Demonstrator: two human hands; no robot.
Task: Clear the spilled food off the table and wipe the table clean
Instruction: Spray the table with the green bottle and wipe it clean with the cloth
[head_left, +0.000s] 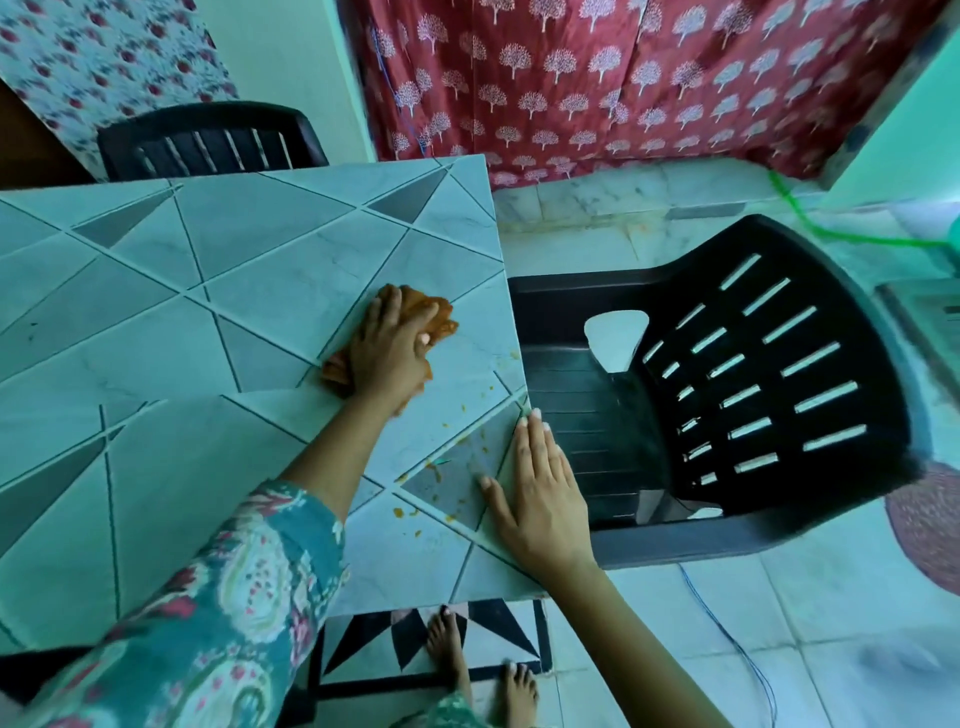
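Note:
My left hand (387, 353) presses flat on a crumpled orange-brown cloth (436, 314) near the right edge of the pale table (208, 291) with its grey triangle pattern. The cloth sticks out beyond my fingers and behind my wrist. Small orange food specks and smears (431, 467) lie scattered on the table between my two hands. At the table's right edge, my right hand (537, 493) lies flat with straight fingers and holds nothing.
A black slatted plastic chair (727, 374) stands right against the table's right side. Another black chair (208, 140) sits behind the far edge. A red patterned curtain hangs at the back. My bare feet (483, 675) stand on the tiled floor, near a thin blue wire (737, 644).

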